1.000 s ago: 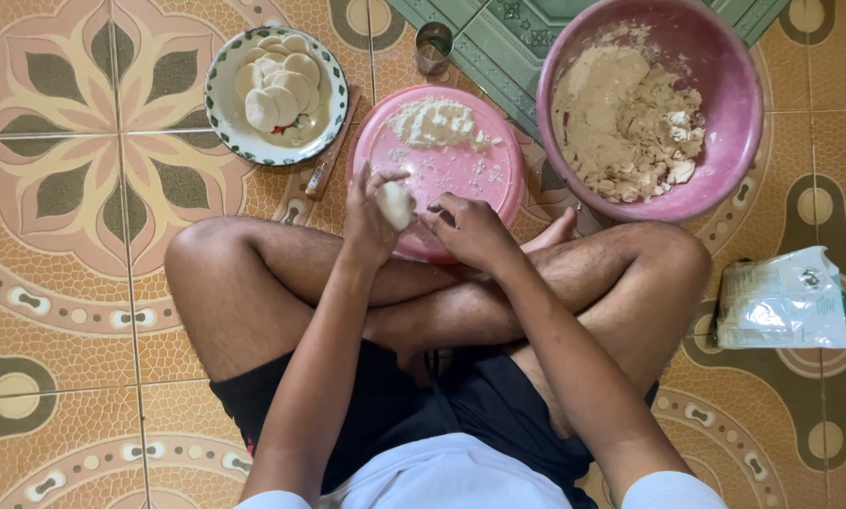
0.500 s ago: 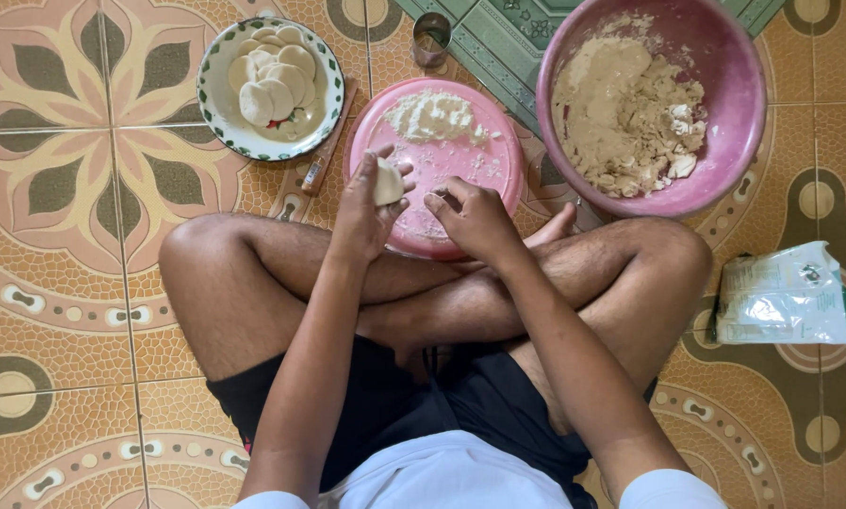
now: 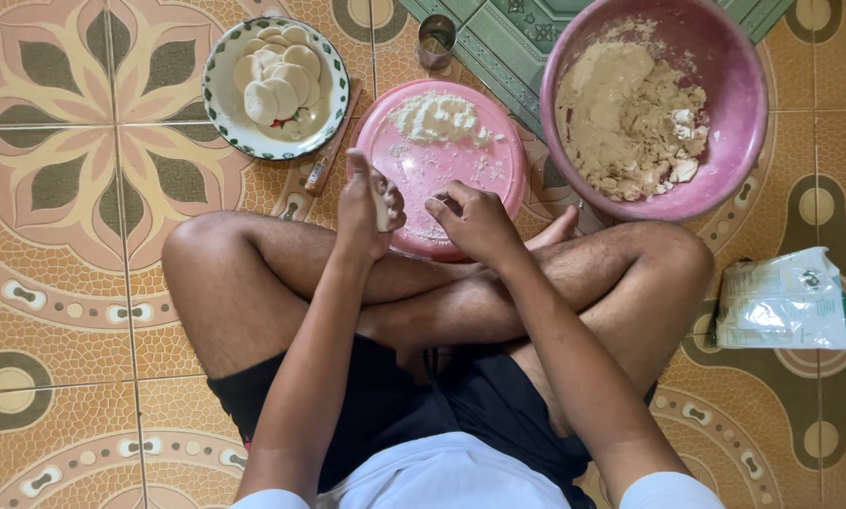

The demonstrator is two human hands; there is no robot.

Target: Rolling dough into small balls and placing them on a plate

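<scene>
— What have you got in your left hand [image 3: 364, 209] there?

— A small piece of pale dough [image 3: 381, 205]. My fingers [image 3: 392, 200] are curled close around it, thumb up, so only its edge shows. It sits over the near rim of the pink plate [image 3: 498, 160], just above my knee.

— How does it feel to handle?

— By the look of it, I'd judge it light and soft, the sort of thing that dents under a fingertip and tears if pinched hard. Probably a bit tacky too, though the white flour heap [image 3: 434, 115] on the plate would keep it from sticking. Best held loosely across the palm and worked from the edges, not squeezed in the middle.

— And the right hand [image 3: 475, 219]?

— Half closed, fingers bent inward, knuckles up, just beside the left. Whether there's a crumb between the fingertips I cannot tell; nothing shows. It rests near the plate's lower edge without clearly touching the dough.

— What's around you?

— A white dish with a green rim [image 3: 217, 121] to my left, holding flat round dough discs [image 3: 277, 80]. A big pink basin [image 3: 739, 141] to my right with crumbly beige dough mass [image 3: 625, 118]. A small metal cup [image 3: 437, 38] beyond the plate, a stick-like tool [image 3: 328, 155] between dish and plate, and a plastic bag [image 3: 788, 302] on the patterned tile floor [image 3: 55, 283].
</scene>
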